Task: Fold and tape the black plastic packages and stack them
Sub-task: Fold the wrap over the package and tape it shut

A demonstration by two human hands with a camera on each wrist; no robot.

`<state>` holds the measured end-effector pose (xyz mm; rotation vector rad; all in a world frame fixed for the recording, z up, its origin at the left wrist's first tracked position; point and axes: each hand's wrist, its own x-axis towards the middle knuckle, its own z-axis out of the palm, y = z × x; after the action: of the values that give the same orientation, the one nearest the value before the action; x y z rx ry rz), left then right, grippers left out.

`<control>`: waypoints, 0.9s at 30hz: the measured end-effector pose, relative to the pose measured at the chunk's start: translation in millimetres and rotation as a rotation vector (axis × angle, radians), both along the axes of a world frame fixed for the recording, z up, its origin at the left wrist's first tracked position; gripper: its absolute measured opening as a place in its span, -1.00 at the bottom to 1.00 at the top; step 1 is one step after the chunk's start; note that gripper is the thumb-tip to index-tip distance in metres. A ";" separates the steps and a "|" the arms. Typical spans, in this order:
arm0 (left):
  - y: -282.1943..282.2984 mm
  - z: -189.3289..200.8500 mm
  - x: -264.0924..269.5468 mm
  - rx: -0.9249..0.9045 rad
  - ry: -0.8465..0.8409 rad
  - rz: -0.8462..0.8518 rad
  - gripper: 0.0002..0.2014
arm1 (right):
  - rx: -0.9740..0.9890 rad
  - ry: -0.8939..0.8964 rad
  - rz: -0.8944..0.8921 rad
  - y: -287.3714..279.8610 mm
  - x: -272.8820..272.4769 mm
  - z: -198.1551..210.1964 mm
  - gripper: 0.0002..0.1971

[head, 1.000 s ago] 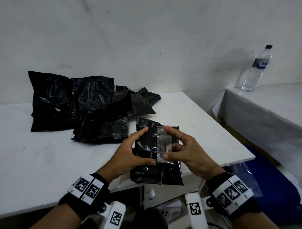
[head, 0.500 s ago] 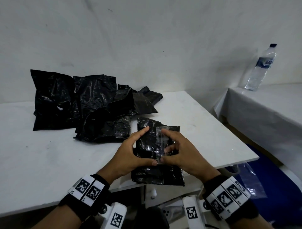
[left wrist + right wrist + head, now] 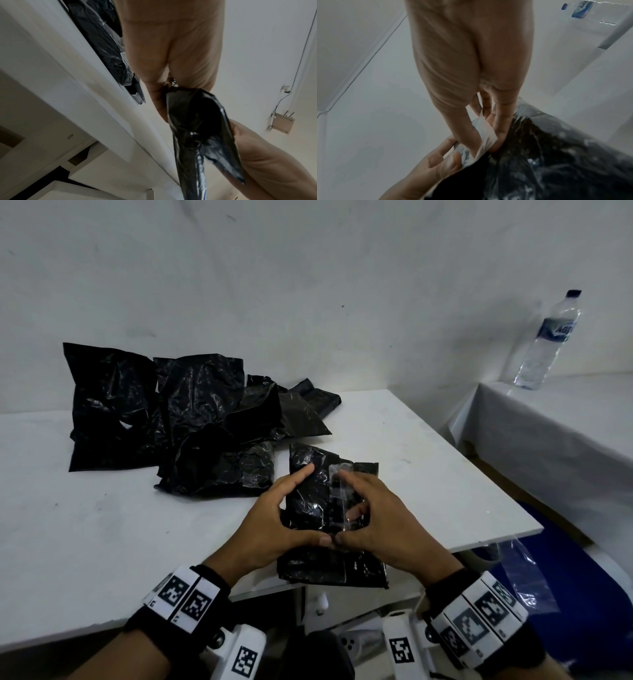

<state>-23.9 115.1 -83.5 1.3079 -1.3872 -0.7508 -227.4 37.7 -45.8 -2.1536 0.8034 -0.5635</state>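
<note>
Gripping package (image 3: 310, 501), left hand (image 3: 270, 525), right hand (image 3: 383, 525).

A clear water bottle (image 3: 548, 337) at the near edge of the side table (image 3: 565, 419) carries a blue-and-white label reading partly "AQ"; the remaining letters are cut off in both views.

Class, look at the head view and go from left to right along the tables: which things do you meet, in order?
Heap of black bags → left hand → black package with clear tape → right hand → water bottle on the side table.
</note>
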 end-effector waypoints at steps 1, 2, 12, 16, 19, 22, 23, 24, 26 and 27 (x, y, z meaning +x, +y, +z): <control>0.1 -0.5 -0.6 0.002 0.005 0.004 0.07 | -0.008 0.009 0.002 0.8 -0.7 -0.2 0.05; 0.0 -1.2 -1.0 0.002 0.011 0.006 0.06 | -0.017 0.019 0.004 1.6 -1.4 -0.5 0.06; -1.5 -5.0 -3.6 -0.011 0.015 0.031 0.05 | -0.065 0.111 0.070 0.9 -6.9 0.0 0.16; -0.3 -3.8 -4.8 -0.009 0.017 0.036 0.05 | -0.023 0.161 0.096 -0.9 -11.1 2.0 0.23; -0.1 -4.4 -5.4 -0.005 0.024 0.030 0.05 | -0.072 0.176 0.095 -0.4 -10.4 -2.8 0.26; -0.2 -3.3 -5.7 0.000 0.037 0.024 0.05 | -0.095 0.155 0.095 -0.8 -9.5 -7.6 0.29; 0.2 -2.0 -6.4 -0.002 0.027 0.028 0.06 | -0.101 0.154 0.093 -1.1 -9.5 -9.0 0.31; 0.5 -0.9 -7.7 -0.002 0.006 0.037 0.08 | -0.107 0.157 0.091 -1.3 -9.9 -10.2 0.32; 1.7 0.8 -11.7 0.002 -0.066 0.059 0.14 | -0.111 0.166 0.097 -1.1 -11.4 -12.2 0.35; 2.4 1.1 -13.9 0.006 -0.109 0.065 0.17 | -0.107 0.172 0.109 -0.8 -12.4 -11.9 0.36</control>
<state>-37.8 117.5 -82.4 1.4097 -1.4223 -0.6481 -239.8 36.9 -57.7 -2.3523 0.7558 -0.3765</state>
